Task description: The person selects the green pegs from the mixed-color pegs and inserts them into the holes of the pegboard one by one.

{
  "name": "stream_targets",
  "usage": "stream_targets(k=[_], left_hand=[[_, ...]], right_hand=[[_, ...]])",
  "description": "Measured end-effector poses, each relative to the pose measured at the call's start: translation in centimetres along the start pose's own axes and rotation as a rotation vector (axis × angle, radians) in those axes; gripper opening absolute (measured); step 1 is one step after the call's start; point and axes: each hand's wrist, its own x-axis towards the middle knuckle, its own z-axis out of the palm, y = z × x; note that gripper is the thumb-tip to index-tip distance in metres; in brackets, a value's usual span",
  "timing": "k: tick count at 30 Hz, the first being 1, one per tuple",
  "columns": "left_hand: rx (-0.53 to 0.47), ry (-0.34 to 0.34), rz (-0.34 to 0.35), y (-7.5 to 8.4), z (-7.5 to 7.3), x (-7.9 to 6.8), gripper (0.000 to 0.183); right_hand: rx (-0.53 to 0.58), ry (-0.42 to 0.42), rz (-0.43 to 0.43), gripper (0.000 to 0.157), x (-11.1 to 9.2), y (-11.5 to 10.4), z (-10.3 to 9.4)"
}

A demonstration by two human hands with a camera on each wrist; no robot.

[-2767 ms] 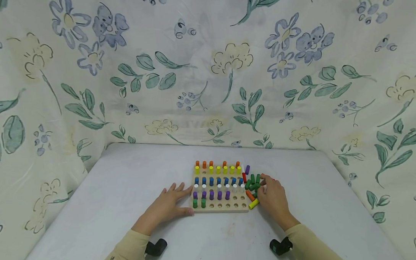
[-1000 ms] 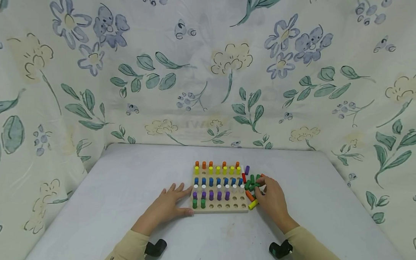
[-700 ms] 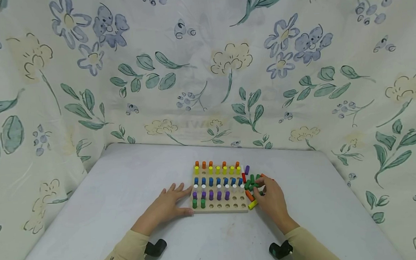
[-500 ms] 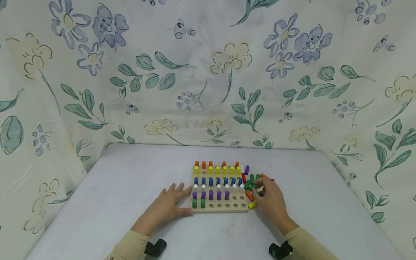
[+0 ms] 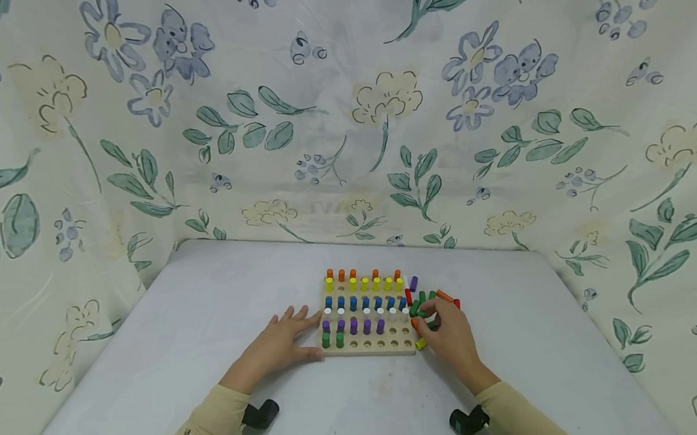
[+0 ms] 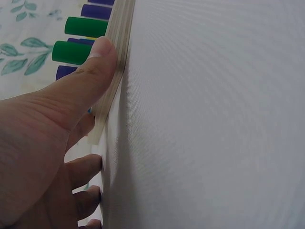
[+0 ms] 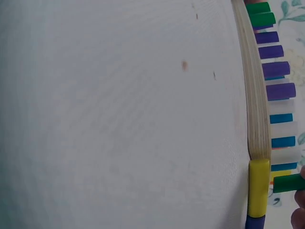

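A wooden pegboard (image 5: 384, 353) stands on the table with rows of coloured pegs upright in its holes. My left hand (image 5: 275, 348) lies spread against the board's left side. In the left wrist view its thumb (image 6: 90, 76) touches the board's edge, close to two green pegs (image 6: 71, 51). Right of the board, my right hand (image 5: 453, 335) pinches a green peg (image 7: 288, 183) just off the board's corner. Most of that hand falls outside the right wrist view. Below its fingers lie loose green pegs (image 5: 423, 297) and a partly covered yellow peg (image 7: 259, 188).
Other loose pegs beside the board include a purple peg (image 5: 414, 284), a red peg (image 5: 408, 297) and an orange peg (image 5: 444, 295). The front rows of the board have several bare holes. A floral cloth (image 5: 334, 147) hangs behind the white table (image 5: 224, 279).
My right hand has shifted slightly left toward the board, uncovering an orange and a red peg behind it and covering more of the yellow one. The left hand has stayed put.
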Motion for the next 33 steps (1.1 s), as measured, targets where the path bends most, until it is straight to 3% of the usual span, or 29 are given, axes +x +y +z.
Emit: stream_targets(k=[11, 20, 33], left_hand=[[0.005, -0.006, 0.000, 0.1, -0.1, 0.2, 0.088], [0.005, -0.010, -0.006, 0.2, -0.3, 0.0, 0.087], [0.008, -0.009, -0.010, 0.2, -0.1, 0.1, 0.089]], right_hand=[[0.016, 0.021, -0.093, 0.016, -0.2, 0.0, 0.2], [0.024, 0.030, -0.117, 0.016, -0.4, -0.3, 0.5], [0.042, -0.020, -0.105, 0.018, -0.7, -1.2, 1.0]])
